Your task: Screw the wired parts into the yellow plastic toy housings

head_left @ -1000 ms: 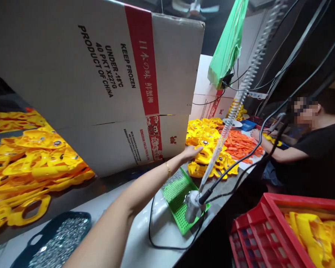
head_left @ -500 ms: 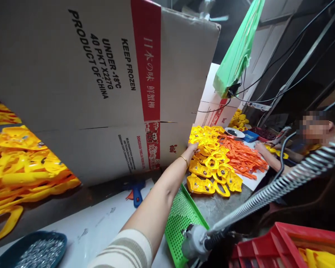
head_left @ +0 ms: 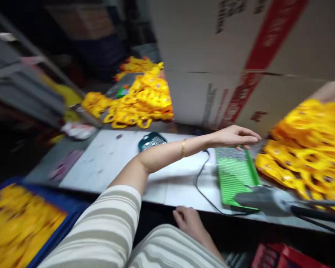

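Observation:
My left hand (head_left: 236,137), with a gold bracelet on its wrist, is stretched over the far end of a green perforated tray (head_left: 227,186). Its fingers are extended and hold nothing. Small silvery pieces (head_left: 231,153) lie in the tray's far part. Just right of the hand is a heap of yellow plastic pieces (head_left: 312,158) with ring-shaped openings. Below the table's front edge, close to my lap, my right hand (head_left: 191,222) has its fingers curled in, slightly blurred, with no object visible in it.
A large cardboard box (head_left: 195,89) stands behind the white work surface (head_left: 114,160). More yellow pieces (head_left: 145,96) and a dark scoop (head_left: 152,141) with shiny bits are left of it. A blurred grey tool (head_left: 262,199) overhangs the tray; a blue crate (head_left: 75,208) sits low left.
The view has swung left. My left hand has come away from the yellow pieces to above the tray's far end, and my right hand now shows near my lap.

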{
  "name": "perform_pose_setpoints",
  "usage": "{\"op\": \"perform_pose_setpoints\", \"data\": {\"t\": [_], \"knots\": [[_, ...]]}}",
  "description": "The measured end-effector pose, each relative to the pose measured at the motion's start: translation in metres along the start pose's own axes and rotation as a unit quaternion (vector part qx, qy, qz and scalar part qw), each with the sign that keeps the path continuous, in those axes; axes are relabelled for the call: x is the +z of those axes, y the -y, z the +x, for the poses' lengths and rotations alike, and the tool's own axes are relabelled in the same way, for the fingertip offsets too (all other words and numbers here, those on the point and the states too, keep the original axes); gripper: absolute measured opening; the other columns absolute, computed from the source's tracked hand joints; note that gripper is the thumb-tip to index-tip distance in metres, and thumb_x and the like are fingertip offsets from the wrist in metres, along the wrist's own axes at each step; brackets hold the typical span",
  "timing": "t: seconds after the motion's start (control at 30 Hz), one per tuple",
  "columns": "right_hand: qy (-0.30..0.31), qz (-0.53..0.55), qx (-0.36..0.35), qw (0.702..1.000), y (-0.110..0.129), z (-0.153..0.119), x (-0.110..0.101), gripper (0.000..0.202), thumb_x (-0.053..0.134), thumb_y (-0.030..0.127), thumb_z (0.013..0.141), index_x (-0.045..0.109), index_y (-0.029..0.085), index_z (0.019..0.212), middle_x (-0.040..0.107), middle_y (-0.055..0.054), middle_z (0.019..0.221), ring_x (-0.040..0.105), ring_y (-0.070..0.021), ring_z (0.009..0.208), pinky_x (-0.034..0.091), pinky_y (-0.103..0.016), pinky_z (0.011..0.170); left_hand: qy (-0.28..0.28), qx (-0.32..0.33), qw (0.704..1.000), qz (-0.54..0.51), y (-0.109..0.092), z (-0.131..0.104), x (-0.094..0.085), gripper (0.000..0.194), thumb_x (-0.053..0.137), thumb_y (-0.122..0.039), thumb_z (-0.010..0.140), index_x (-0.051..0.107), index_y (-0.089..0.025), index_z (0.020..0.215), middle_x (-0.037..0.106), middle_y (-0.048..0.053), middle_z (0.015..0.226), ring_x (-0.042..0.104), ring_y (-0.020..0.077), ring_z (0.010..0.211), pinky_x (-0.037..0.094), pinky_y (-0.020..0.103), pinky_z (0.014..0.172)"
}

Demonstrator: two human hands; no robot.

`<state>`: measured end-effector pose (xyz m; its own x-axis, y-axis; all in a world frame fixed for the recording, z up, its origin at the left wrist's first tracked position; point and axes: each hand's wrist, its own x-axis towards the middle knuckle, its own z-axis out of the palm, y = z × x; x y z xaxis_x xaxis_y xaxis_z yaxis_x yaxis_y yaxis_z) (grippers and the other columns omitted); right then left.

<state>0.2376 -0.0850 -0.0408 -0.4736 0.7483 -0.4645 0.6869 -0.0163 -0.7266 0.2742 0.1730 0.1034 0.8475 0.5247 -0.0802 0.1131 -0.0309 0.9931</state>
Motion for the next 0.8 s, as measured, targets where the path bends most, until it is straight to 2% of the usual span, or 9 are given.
{"op": "perform_pose_setpoints", "data": {"t": [0.13,0.27,0.43,0.53,0.6,0.67,0.7,0.77,0.8], "knots": [[0.129,-0.055,-0.072,0.987,0.002,-0.003,-0.015,0.023,0.049,0.023,0.087,0.071,0.021,0.082,0.074,-0.005,0.077,0.069,-0.0193,0.073,0.039,-0.027,0.064,-0.303,-0.041,0.944,0.124,0.025,-0.204,-0.064,0.029,0.058,-0.033,0.090,0.072,-0.014,0.106,0.073,0.009,0.100,0.068,0.0158,0.084,0.054,0.025,0.075],[0.162,-0.067,-0.155,0.972,0.022,0.014,-0.022,0.029,0.040,0.031,0.093,0.068,0.023,0.087,0.073,-0.005,0.084,0.068,-0.0190,0.079,0.042,-0.027,0.070,-0.606,-0.234,0.722,0.240,0.057,-0.397,-0.079,0.024,0.062,-0.032,0.086,0.073,-0.015,0.098,0.074,0.006,0.092,0.067,0.0148,0.078,0.052,0.023,0.070],[0.012,-0.043,-0.155,0.987,0.037,0.063,0.005,0.046,0.037,0.057,0.093,0.065,0.022,0.084,0.068,-0.005,0.076,0.064,-0.0192,0.068,0.048,-0.030,0.065,-0.737,-0.359,0.513,0.255,0.071,-0.579,-0.030,0.038,0.048,-0.042,0.093,0.071,-0.012,0.090,0.072,0.010,0.090,0.067,0.0222,0.090,0.053,0.030,0.078],[-0.150,-0.019,-0.241,0.959,0.054,0.092,0.022,0.054,0.051,0.061,0.086,0.061,0.019,0.119,0.055,-0.017,0.133,0.059,-0.0301,0.117,0.052,-0.042,0.090,-0.772,-0.422,0.394,0.266,0.071,-0.666,0.013,0.034,0.059,-0.035,0.088,0.065,-0.015,0.114,0.062,0.013,0.128,0.052,0.0302,0.126,0.044,0.037,0.102],[-0.185,-0.003,-0.301,0.935,0.074,0.106,0.027,0.069,0.056,0.061,0.082,0.050,0.018,0.136,0.038,-0.020,0.150,0.039,-0.0356,0.138,0.038,-0.055,0.108,-0.776,-0.483,0.322,0.247,0.074,-0.716,0.040,0.062,0.071,-0.031,0.081,0.049,-0.018,0.137,0.037,0.014,0.153,0.028,0.0338,0.144,0.033,0.041,0.113],[-0.023,0.043,-0.329,0.943,0.101,0.119,0.030,0.069,0.050,0.062,0.085,0.047,0.020,0.140,0.053,-0.019,0.138,0.046,-0.0338,0.134,0.036,-0.057,0.109,-0.769,-0.537,0.279,0.205,0.081,-0.756,0.064,0.073,0.074,-0.032,0.080,0.041,-0.018,0.144,0.027,0.015,0.158,0.019,0.0346,0.147,0.028,0.043,0.116],[0.145,0.067,-0.331,0.930,0.115,0.127,0.032,0.067,0.045,0.063,0.087,0.049,0.021,0.139,0.063,-0.017,0.126,0.056,-0.0313,0.124,0.043,-0.054,0.103,-0.766,-0.553,0.274,0.180,0.087,-0.772,0.075,0.068,0.072,-0.032,0.082,0.044,-0.016,0.141,0.034,0.015,0.155,0.025,0.0336,0.145,0.030,0.041,0.115],[0.416,0.067,-0.308,0.853,0.143,0.144,0.040,0.066,0.044,0.067,0.085,0.058,0.021,0.130,0.071,-0.015,0.108,0.069,-0.0275,0.097,0.055,-0.045,0.084,-0.766,-0.560,0.285,0.139,0.100,-0.797,0.094,0.046,0.066,-0.032,0.088,0.056,-0.013,0.128,0.054,0.012,0.139,0.046,0.0288,0.132,0.039,0.037,0.108],[0.431,0.046,-0.296,0.851,0.154,0.154,0.046,0.064,0.049,0.066,0.083,0.062,0.020,0.125,0.071,-0.014,0.105,0.071,-0.0252,0.085,0.057,-0.041,0.073,-0.767,-0.559,0.291,0.122,0.108,-0.806,0.101,0.037,0.063,-0.033,0.090,0.060,-0.013,0.121,0.061,0.010,0.129,0.055,0.0260,0.122,0.045,0.037,0.103]]}}
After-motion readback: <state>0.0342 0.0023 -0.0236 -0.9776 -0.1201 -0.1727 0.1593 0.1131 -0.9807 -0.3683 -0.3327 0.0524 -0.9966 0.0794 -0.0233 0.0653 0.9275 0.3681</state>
